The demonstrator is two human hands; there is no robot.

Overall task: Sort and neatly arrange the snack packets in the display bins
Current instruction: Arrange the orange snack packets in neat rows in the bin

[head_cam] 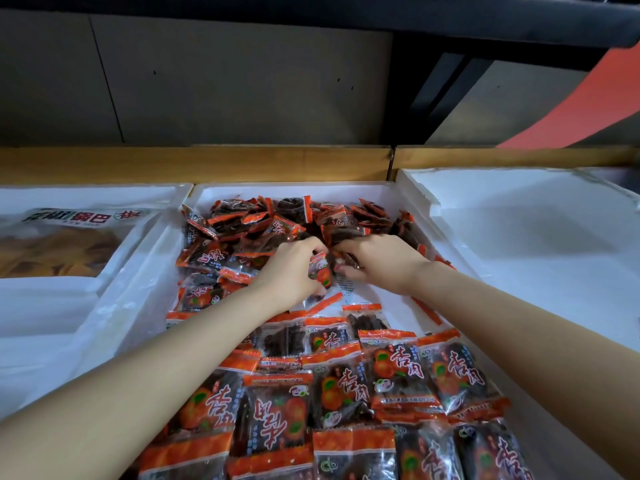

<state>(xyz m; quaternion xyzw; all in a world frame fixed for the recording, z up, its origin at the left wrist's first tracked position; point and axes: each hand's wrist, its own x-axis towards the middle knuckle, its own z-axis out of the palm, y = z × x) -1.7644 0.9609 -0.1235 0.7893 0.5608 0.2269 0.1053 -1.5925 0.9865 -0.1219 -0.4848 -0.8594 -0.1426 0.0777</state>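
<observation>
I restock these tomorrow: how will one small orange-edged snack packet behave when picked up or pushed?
Probably light and floppy: the packet held by the left hand looks crumpled. Likely slippery: the glossy back heap lies jumbled. Unlikely to roll: the near rows lie flat.

In middle white bin (pixel 346 189), left hand (pixel 294 268) and right hand (pixel 382 261) gripping snack packets (pixel 320 271)

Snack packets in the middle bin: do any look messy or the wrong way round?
Yes. At the far end the packets lie in a jumbled heap, while the near ones lie in flat rows. One packet in a near row is upside down beside its neighbours.
</observation>
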